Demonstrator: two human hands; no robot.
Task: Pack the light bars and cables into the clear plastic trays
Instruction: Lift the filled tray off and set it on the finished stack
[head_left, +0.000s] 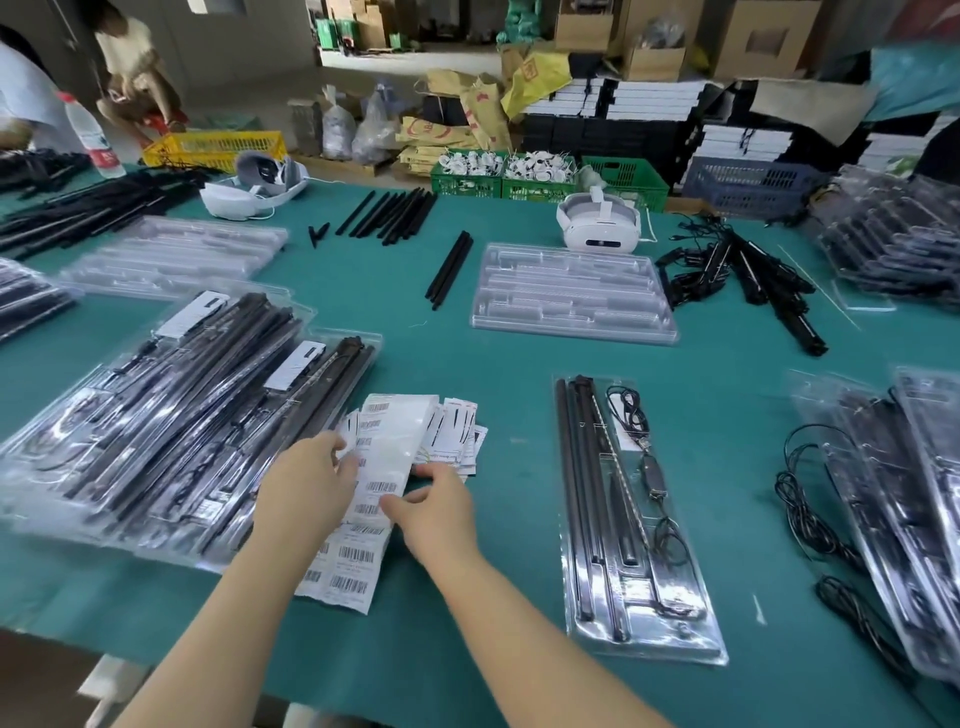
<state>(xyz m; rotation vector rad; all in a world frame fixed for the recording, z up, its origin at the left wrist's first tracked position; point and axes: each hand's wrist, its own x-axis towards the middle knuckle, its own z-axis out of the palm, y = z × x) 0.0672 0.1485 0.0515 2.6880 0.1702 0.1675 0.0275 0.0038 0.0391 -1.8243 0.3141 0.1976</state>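
Observation:
A clear tray (670, 631) holding black light bars and a coiled cable lies at the near right of the green table. Filled trays (156, 441) are stacked at the near left, two with white cards on top. In the middle lies a pile of white barcode label sheets (387, 452). My left hand (306, 483) rests on the sheets' left edge, its fingers pinching a label. My right hand (439, 506) pinches the edge of a sheet from the right. An empty clear tray (571, 296) sits further back, with two loose black bars (449, 270) beside it.
More loose bars (387, 215), a heap of cabled bars (748, 275), two white headsets (600, 223) and tray stacks (893, 244) lie on the far table. Loose black cables (815, 514) trail at the right. Crates and boxes stand behind; a person crouches at the far left.

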